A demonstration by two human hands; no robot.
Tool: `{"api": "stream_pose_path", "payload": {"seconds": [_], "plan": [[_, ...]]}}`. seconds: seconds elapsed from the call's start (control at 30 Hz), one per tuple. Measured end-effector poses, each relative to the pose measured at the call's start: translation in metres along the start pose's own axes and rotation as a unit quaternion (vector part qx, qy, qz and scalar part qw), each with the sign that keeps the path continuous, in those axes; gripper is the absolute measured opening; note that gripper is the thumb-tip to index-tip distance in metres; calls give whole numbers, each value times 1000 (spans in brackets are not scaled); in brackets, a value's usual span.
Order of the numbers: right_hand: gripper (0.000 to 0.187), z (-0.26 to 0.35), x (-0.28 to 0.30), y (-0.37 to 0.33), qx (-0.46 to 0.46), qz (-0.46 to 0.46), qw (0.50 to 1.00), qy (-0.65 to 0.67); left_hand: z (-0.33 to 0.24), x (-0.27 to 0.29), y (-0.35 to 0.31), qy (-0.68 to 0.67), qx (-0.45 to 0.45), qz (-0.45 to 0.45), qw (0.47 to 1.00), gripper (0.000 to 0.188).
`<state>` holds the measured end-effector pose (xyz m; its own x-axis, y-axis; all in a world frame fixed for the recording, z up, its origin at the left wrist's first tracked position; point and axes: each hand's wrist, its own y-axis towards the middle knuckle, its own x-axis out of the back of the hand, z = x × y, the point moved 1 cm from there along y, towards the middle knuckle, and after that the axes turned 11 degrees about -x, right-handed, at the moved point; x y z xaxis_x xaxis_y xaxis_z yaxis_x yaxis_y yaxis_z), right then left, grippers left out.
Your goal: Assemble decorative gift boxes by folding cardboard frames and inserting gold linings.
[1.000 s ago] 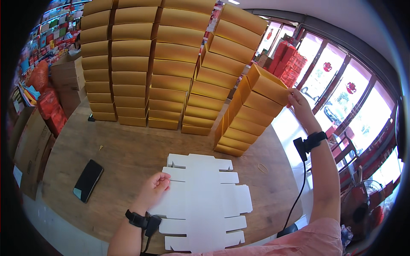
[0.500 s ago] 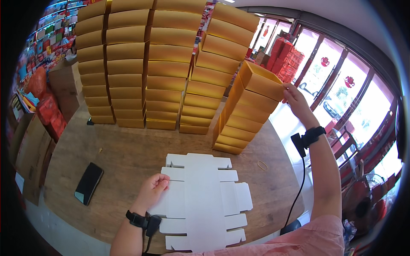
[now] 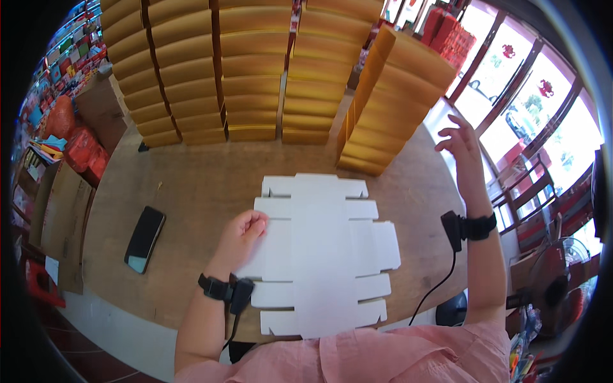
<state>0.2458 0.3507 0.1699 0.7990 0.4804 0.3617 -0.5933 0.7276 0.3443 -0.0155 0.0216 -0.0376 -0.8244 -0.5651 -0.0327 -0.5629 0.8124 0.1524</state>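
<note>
A flat, unfolded white box blank [image 3: 322, 255] with tabs along both sides lies on the wooden table in front of me. My left hand [image 3: 241, 237] is closed at the blank's left edge, its fingers curled against a side flap. Out to the right, my right hand [image 3: 461, 142] hangs in the air with fingers apart and nothing in it. Nearest to that hand is the rightmost stack of gold boxes [image 3: 399, 96], which leans a little and stands apart from the hand. A black band with a small device and cable circles each wrist.
Several tall columns of gold boxes [image 3: 249, 80] line the table's far side. A dark phone [image 3: 145, 239] lies on the left of the wooden table [image 3: 191, 185]. Cardboard boxes [image 3: 64, 217] stand beyond its left edge. A fan [image 3: 543, 287] and a chair are at the right.
My right hand has let go of the top gold box of the right stack and moved away from it. My left hand stays at the blank's edge. The whole view has shifted.
</note>
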Motion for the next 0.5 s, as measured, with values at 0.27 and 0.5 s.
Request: {"api": "stream_pose_path", "payload": {"seconds": [0.27, 0.5], "plan": [[21, -88, -59, -116, -265, 282, 918, 90, -54, -20, -5, 339, -68, 164, 924, 44], [23, -127, -45, -136, -272, 221, 887, 299, -71, -97, -106, 467, -132, 432, 760, 94]]}}
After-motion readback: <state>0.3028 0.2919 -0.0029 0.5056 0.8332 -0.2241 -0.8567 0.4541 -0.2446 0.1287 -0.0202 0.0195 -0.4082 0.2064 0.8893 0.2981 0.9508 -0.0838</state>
